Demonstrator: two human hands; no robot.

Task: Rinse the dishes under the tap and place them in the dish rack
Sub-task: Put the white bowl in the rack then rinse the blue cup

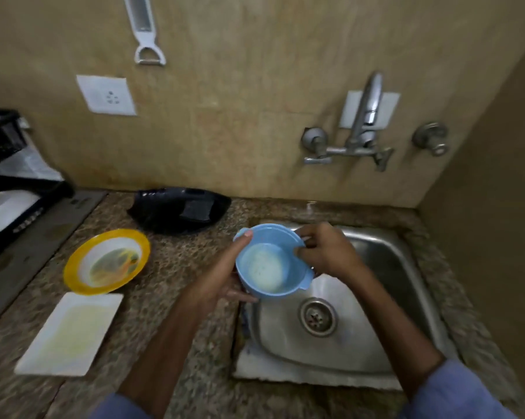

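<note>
A light blue bowl (pixel 288 252) with small side handles and white residue inside is held over the left edge of the steel sink (pixel 406 285). My left hand (pixel 225 276) grips it from the left and underneath, thumb on the rim. My right hand (pixel 324 252) pinches its right rim. The wall tap (pixel 367 116) stands above the sink with no water seen running. On the counter to the left lie a dirty yellow-rimmed plate (pixel 73 267) and a white rectangular plate (pixel 70 334). The black dish rack (pixel 16 207) at the far left holds a white dish.
A black bowl-like dish (pixel 164 207) sits on the granite counter by the wall behind the yellow plate. A socket (pixel 107 95) and a hanging peeler (pixel 143 28) are on the wall. The side wall closes in right of the sink. The drain (pixel 318 316) is uncovered.
</note>
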